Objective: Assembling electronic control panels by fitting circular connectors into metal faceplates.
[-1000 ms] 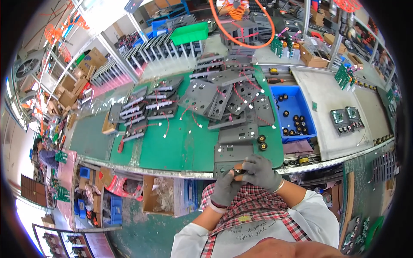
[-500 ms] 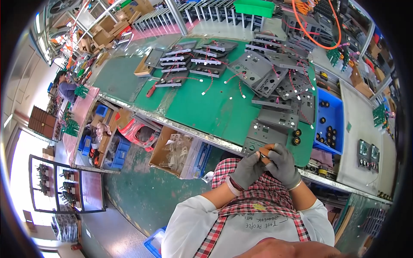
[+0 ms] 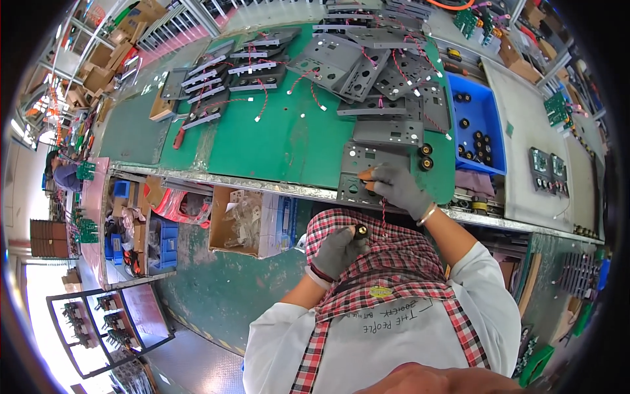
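Observation:
My left hand, in a grey glove with bare fingertips, is closed around a small black round terminal with a brass-coloured centre, held above my lap. My right hand, gloved alike, reaches over a dark grey metal panel at the bench's near edge. Its fingers stretch out onto the panel, and nothing shows between them; the underside of that hand is hidden. A red-and-black twisted wire hangs below my right hand. Two black round terminals with brass centres sit beside the panel.
More grey panels with twisted wires lie piled across the green bench. A blue bin of black terminals stands to the right. A red-handled screwdriver lies at left. Below the bench is a cardboard box of bagged parts.
My hands have parted: the left drew down and left with the black terminal, while the right moved up onto the panel. The whole view has shifted and turned somewhat.

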### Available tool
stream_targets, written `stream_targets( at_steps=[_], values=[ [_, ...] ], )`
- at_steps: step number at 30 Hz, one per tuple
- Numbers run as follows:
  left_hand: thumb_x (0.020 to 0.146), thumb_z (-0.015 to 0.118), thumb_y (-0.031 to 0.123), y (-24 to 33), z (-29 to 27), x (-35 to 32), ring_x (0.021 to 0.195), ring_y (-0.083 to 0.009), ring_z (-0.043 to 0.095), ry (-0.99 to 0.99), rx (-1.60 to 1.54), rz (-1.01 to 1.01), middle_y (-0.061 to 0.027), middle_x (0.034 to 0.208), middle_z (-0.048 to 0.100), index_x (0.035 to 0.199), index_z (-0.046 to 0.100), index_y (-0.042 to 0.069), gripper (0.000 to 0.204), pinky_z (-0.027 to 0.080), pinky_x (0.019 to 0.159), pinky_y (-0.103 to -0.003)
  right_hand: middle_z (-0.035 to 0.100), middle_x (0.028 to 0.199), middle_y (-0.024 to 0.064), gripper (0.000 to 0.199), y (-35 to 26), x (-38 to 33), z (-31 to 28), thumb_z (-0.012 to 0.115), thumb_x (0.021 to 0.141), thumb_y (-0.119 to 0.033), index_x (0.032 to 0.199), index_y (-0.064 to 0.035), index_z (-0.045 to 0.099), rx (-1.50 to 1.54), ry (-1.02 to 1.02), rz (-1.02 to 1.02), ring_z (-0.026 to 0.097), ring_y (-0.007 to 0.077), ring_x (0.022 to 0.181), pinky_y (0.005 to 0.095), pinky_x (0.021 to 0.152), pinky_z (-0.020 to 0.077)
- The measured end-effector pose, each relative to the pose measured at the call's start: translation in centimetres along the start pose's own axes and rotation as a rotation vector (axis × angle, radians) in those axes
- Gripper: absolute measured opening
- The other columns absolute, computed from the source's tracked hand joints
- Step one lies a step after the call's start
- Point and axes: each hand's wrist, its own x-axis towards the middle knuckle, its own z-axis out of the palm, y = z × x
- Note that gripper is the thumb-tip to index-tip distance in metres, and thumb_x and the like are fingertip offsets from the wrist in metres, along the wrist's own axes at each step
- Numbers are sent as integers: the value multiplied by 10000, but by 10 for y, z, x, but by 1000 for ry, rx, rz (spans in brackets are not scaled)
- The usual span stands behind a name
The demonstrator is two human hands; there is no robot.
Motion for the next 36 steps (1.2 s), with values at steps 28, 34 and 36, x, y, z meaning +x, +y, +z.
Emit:
stream_targets(
  at_steps=[28,34,36],
  values=[
    [778,577,-18,-10,-29,31,966,-189,569,68,986,677,-109,1079,558,1116,489,12,351,474,814,-270,607,948,60,305,-35,-25,18,485,809,-79,1086,-1,584,583,-215,600,538,89,852,228,816,431],
    [816,579,141,-1,-27,37,1018,-183,537,-32,490,528,-105,1129,540,1155,467,22,376,439,864,-316,601,929,51,305,-31,-19,16,489,806,-89,1077,14,582,618,-204,553,532,79,839,224,801,436],
    [832,572,237,4,-19,38,1041,-186,521,-100,-274,251,-103,1145,530,1178,453,25,423,418,892,-337,622,875,76,272,-25,-22,19,543,812,-150,1058,-52,605,599,-163,517,588,142,767,259,741,467]
  ],
)
